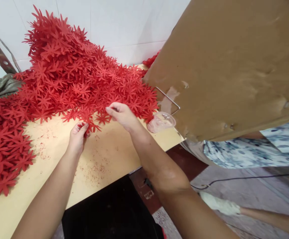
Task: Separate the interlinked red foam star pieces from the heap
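Note:
A big heap of red, many-petalled flower cutouts (67, 69) leans against the wall and spreads over the pale tabletop (109, 149). At the heap's front edge, my left hand (77, 136) pinches a red flower cutout (93, 126) between thumb and fingers. My right hand (121, 115) is held slightly farther right, in front of the heap. Its thumb and fingertips are closed together, and whatever lies between them is too small to tell. A single red flower (103, 118) lies close to the right fingertips. Reddish crumbs are scattered over the tabletop below the hands.
A clear plastic tub (162, 122) stands at the table's right edge, beside a bent metal wire (169, 98). A large brown board (224, 66) rises on the right. Another person's lower leg and pale sock (220, 203) show near a dark cable (234, 179). Grey cloth (5, 85) lies at left.

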The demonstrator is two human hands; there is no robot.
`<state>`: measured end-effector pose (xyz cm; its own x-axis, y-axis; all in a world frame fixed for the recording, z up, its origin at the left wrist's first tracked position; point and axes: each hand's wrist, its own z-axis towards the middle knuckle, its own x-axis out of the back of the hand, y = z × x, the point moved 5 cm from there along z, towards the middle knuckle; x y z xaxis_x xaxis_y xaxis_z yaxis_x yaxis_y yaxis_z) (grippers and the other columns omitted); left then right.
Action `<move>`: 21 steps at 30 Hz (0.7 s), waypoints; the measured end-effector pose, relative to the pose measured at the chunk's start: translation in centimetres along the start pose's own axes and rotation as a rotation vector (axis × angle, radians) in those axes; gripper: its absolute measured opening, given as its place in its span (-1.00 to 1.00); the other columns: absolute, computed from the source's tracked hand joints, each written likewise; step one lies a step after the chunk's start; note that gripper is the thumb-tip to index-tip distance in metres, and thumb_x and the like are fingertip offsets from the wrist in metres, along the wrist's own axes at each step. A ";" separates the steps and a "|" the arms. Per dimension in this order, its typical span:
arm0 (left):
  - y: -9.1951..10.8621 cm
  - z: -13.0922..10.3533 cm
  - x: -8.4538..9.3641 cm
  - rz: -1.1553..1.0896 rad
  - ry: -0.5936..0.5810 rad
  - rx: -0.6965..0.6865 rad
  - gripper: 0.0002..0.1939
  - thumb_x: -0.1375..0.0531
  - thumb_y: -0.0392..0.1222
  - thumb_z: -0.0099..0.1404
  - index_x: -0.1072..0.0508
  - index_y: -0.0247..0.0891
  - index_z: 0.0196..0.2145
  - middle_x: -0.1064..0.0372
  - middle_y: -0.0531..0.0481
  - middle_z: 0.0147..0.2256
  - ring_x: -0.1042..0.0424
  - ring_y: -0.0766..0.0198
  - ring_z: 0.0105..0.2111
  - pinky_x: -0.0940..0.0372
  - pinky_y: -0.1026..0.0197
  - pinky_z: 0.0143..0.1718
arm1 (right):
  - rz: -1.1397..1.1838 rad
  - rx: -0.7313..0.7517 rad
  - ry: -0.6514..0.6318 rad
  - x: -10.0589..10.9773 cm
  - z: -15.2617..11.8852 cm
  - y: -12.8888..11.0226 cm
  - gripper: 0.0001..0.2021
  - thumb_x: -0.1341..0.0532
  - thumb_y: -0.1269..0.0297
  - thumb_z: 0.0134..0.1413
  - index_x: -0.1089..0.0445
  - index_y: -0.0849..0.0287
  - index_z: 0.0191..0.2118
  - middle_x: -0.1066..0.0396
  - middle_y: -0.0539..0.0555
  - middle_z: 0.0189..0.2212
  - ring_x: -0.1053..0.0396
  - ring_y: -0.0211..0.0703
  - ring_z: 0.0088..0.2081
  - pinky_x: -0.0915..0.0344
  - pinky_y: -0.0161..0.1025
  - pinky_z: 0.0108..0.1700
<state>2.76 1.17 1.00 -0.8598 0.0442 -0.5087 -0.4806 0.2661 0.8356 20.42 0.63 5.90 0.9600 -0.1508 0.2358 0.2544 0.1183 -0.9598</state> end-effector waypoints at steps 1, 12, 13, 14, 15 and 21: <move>0.0 0.1 0.1 -0.019 0.018 0.004 -0.62 -0.42 -0.23 -0.28 -0.30 -0.29 -0.54 -0.28 0.20 -0.67 -0.21 0.53 -0.67 -0.08 0.46 -0.64 | 0.007 -0.013 0.073 1.1 0.4 0.6 -0.59 -0.22 -0.11 -0.09 -0.18 0.16 -0.53 -0.04 -0.13 -0.65 0.00 -0.42 -0.61 0.01 -0.36 -0.55; -0.5 0.5 0.0 0.055 -0.076 -0.021 -0.68 -0.39 -0.20 -0.16 -0.33 -0.29 -0.51 -0.30 0.17 -0.67 -0.22 0.53 -0.67 -0.09 0.46 -0.64 | -0.597 0.183 0.322 3.0 0.8 -1.3 -0.47 -0.12 -0.01 0.10 -0.31 0.25 0.09 -0.30 0.30 0.04 -0.18 0.11 0.17 -0.14 0.10 0.15; -0.5 0.4 0.0 0.059 -0.083 -0.021 -0.69 -0.39 -0.20 -0.15 -0.33 -0.30 -0.51 -0.31 0.16 -0.66 -0.22 0.53 -0.67 -0.09 0.46 -0.64 | -0.506 0.173 0.163 1.0 0.1 -1.5 -0.53 -0.12 0.00 0.09 -0.40 0.26 -0.03 -0.39 0.26 -0.07 -0.30 0.05 0.06 -0.23 0.01 0.08; -0.5 0.4 0.0 0.063 -0.088 -0.021 -0.70 -0.38 -0.20 -0.13 -0.33 -0.30 -0.51 -0.31 0.15 -0.66 -0.22 0.53 -0.67 -0.08 0.46 -0.63 | -0.423 0.143 -0.002 -1.0 -0.7 -1.4 -0.59 -0.14 0.01 0.07 -0.45 0.26 -0.15 -0.45 0.21 -0.22 -0.38 -0.01 -0.09 -0.30 -0.06 -0.03; -0.5 0.4 0.0 0.067 -0.090 -0.023 -0.71 -0.38 -0.21 -0.12 -0.33 -0.30 -0.51 -0.31 0.15 -0.66 -0.22 0.53 -0.67 -0.08 0.46 -0.63 | -0.356 0.121 -0.126 -2.7 -1.4 -1.3 -0.65 -0.16 0.04 0.06 -0.46 0.26 -0.26 -0.45 0.14 -0.35 -0.40 -0.09 -0.23 -0.32 -0.13 -0.14; -0.4 0.3 0.1 0.086 -0.040 -0.002 -0.73 -0.36 -0.26 -0.11 -0.32 -0.29 -0.50 -0.30 0.17 -0.67 -0.19 0.55 -0.69 -0.06 0.46 -0.64 | -0.135 0.060 -0.165 -3.5 -2.1 -0.5 -0.86 -0.12 0.35 0.01 -0.25 0.21 -0.52 -0.21 -0.07 -0.60 -0.14 -0.36 -0.52 -0.12 -0.32 -0.41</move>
<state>2.92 1.33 0.51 -0.8902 0.1056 -0.4431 -0.4060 0.2573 0.8769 16.75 -0.94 5.21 0.9217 -0.0068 0.3879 0.3836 0.1667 -0.9084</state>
